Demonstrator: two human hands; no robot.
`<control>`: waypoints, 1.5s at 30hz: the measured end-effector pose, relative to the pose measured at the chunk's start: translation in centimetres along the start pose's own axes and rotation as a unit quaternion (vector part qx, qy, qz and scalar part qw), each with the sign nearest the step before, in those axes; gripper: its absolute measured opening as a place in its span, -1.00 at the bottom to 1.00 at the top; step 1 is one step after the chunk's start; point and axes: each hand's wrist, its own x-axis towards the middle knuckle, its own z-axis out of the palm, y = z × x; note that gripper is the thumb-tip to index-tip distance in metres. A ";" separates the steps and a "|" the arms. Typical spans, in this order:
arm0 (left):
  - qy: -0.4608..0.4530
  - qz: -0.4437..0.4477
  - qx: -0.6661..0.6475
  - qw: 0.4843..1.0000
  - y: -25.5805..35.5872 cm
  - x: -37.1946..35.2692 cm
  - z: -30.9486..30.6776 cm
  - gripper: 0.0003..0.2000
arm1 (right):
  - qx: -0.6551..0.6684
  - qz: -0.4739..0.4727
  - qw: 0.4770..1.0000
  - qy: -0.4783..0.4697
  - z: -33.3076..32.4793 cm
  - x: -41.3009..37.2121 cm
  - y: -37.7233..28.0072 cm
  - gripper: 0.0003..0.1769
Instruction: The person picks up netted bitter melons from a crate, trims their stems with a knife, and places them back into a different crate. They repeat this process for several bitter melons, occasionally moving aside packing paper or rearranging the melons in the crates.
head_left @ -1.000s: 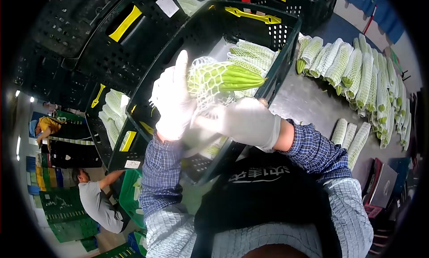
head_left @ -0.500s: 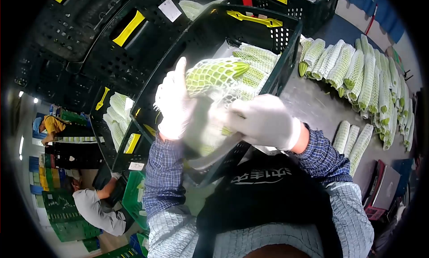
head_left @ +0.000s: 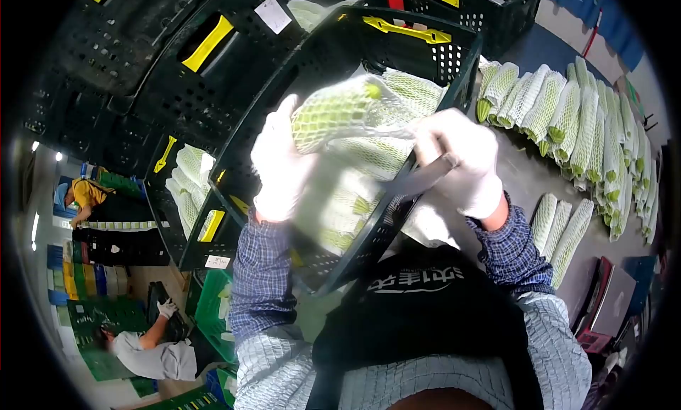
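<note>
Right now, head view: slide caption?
Left hand holds a netted gourd; right hand stretches the foam net, over a black crate.

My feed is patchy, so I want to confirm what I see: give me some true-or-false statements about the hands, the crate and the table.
1. The left hand holds a green gourd sleeved in foam netting. True.
2. The right hand is bare. False: it wears a white glove.
3. The black crate behind the hands is empty. False: netted gourds lie in it.
4. Wrapped gourds lie in rows on the table. True.
5. Nobody else is visible. False: another person is at lower left.
</note>
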 end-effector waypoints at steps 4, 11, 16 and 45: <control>-0.119 -0.231 -0.419 0.870 1.3 0.7 -1.6 -0.41 | 0.137 0.162 0.976 0.053 -0.5 0.0 1.3 -0.77; 0.026 -0.401 -0.888 0.222 1.8 1.6 -0.2 -0.52 | 0.040 0.112 0.992 0.041 1.5 -0.2 1.5 -0.76; 0.077 -0.485 -0.838 0.239 1.4 1.6 0.6 -0.65 | -0.096 -0.114 0.983 0.104 2.8 1.0 1.3 -0.62; -0.050 -0.369 -0.824 0.428 4.8 1.1 -0.7 -0.44 | 0.146 0.085 0.971 -0.169 1.4 5.0 1.9 -0.47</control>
